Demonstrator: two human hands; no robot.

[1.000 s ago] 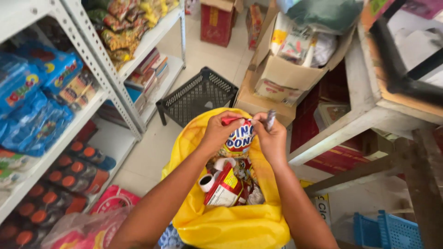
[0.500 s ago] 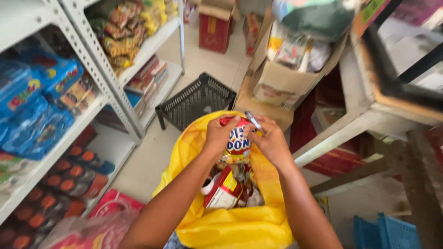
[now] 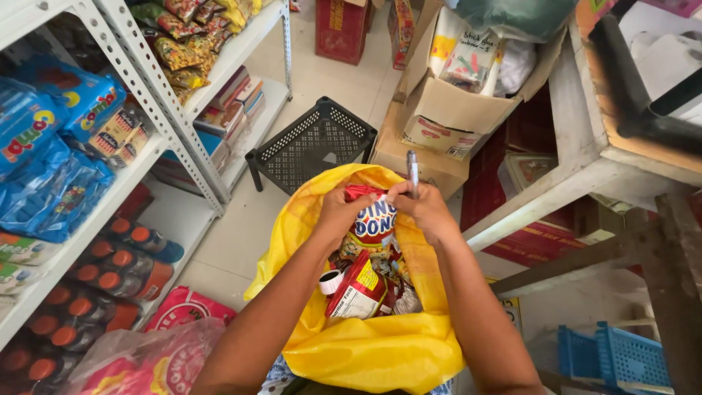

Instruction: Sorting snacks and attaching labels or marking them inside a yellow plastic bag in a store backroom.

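A big yellow plastic bag [image 3: 365, 351] hangs open below me, holding several snack packets and a red and white packet [image 3: 358, 292]. Both hands grip a red, white and blue snack packet [image 3: 373, 223] at the bag's mouth. My left hand [image 3: 338, 213] pinches its left side. My right hand [image 3: 424, 212] holds its right side and also has a silver pen [image 3: 412, 170] sticking up between the fingers. A small white tape roll [image 3: 330, 281] lies inside the bag by my left forearm.
White metal shelves [image 3: 139, 161] on the left carry blue snack bags [image 3: 51, 146], bottles with orange caps [image 3: 110, 271] and packets. A black plastic stool [image 3: 311, 143] stands ahead on the tiled floor. Cardboard boxes [image 3: 453, 110] and a wooden table [image 3: 585, 168] lie to the right, a blue crate [image 3: 614, 355] low right.
Both hands have kept hold of the packet and lowered it slightly toward the bag. The pen in my right hand has turned more upright.
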